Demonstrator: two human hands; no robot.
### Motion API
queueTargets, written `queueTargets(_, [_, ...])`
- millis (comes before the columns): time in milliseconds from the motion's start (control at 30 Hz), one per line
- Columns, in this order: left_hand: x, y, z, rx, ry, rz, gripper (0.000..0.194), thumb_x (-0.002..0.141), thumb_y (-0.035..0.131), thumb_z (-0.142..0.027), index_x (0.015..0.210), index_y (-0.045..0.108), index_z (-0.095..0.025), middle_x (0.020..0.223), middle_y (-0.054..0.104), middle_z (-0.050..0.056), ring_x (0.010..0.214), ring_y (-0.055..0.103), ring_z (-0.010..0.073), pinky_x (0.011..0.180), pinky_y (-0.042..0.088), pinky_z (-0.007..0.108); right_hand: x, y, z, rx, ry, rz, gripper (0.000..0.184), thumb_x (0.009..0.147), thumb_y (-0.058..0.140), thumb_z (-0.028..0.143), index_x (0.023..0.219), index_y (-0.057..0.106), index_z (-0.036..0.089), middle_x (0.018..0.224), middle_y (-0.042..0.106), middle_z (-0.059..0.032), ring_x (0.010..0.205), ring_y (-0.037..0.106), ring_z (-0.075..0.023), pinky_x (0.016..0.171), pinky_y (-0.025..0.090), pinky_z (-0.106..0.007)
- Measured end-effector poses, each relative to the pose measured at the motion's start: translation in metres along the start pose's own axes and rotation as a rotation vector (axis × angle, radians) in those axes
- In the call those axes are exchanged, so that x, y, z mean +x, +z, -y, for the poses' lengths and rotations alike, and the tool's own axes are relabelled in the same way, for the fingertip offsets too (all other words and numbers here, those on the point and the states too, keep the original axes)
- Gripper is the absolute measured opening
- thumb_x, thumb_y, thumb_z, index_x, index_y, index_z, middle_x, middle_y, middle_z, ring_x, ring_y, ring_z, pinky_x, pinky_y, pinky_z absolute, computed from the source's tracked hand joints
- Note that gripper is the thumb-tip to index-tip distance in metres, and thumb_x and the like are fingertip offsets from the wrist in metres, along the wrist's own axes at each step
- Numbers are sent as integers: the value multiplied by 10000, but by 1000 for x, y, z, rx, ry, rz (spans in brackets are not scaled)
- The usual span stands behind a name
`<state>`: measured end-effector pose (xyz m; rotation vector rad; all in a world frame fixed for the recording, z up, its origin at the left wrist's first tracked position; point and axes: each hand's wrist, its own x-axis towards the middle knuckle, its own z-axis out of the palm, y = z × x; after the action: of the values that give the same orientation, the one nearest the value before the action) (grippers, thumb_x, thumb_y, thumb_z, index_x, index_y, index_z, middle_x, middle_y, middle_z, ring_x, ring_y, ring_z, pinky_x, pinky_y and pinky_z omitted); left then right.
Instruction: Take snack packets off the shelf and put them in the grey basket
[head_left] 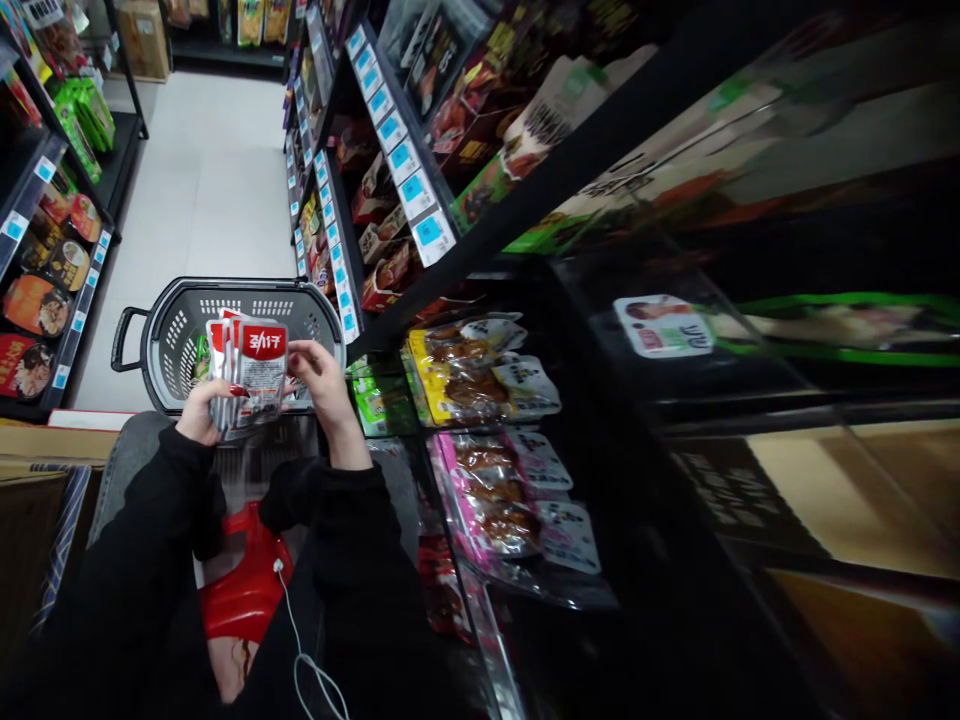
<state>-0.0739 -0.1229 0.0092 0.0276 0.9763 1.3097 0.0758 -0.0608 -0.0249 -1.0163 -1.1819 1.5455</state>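
A small stack of red, white and silver snack packets [262, 365] is upright in my left hand [201, 408], whose thumb with a red nail presses on the front packet. At the right edge of the stack is my right hand [324, 388], its fingers loosely bent and apart. Its fingertips are beside the packets; whether they touch them is hard to tell. Just beyond both hands a grey shopping basket [176, 330] with slotted walls stands on the floor. Something green shows inside it, mostly hidden by the packets.
On the right, a dark shelf bin holds yellow snack packs [450, 375] and pink snack packs [487, 490]. Shelves with price tags [401, 155] rise above them. Another shelf with bowl-shaped packages [37, 305] lines the left. A cardboard box [142, 40] stands at the aisle's far end.
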Motion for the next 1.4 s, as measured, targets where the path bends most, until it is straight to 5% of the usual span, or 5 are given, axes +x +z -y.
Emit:
queueTargets(100, [-1, 2, 5, 55, -96, 25, 185, 497, 509, -84, 632, 623, -141, 489, 605, 33, 618, 682, 256, 689, 596, 400, -9, 16, 1, 1, 29, -3, 361, 620, 728, 487, 748, 554, 198, 613, 552, 49, 549, 487, -96, 460, 375, -199])
queueTargets(267, [0, 4, 7, 49, -104, 17, 132, 511, 513, -86, 588, 606, -139, 473, 600, 38, 662, 690, 276, 747, 588, 429, -12, 16, -6, -22, -31, -214, 305, 626, 716, 432, 698, 551, 186, 585, 537, 46, 520, 459, -92, 475, 372, -212])
queueTargets(433, [2, 4, 4, 41, -61, 14, 305, 480, 499, -77, 735, 659, -124, 607, 677, 44, 732, 697, 289, 765, 580, 444, -13, 9, 2, 16, -172, -411, 241, 687, 652, 401, 737, 532, 197, 623, 552, 44, 574, 481, -97, 574, 409, -224])
queueTargets(700, [3, 5, -2, -22, 77, -2, 455, 465, 498, -75, 885, 666, -122, 729, 711, 44, 856, 688, 302, 808, 561, 432, -24, 7, 17, -74, -227, -440, 215, 727, 637, 380, 722, 509, 207, 562, 470, 63, 502, 402, -84, 504, 343, -212])
queueTargets(1400, [8, -2, -5, -38, 78, 16, 496, 489, 514, -83, 963, 655, -123, 830, 726, 54, 876, 682, 301, 819, 552, 430, -22, 2, 9, 26, -213, -439, 268, 681, 687, 405, 730, 531, 192, 585, 542, 56, 532, 465, -90, 534, 378, -218])
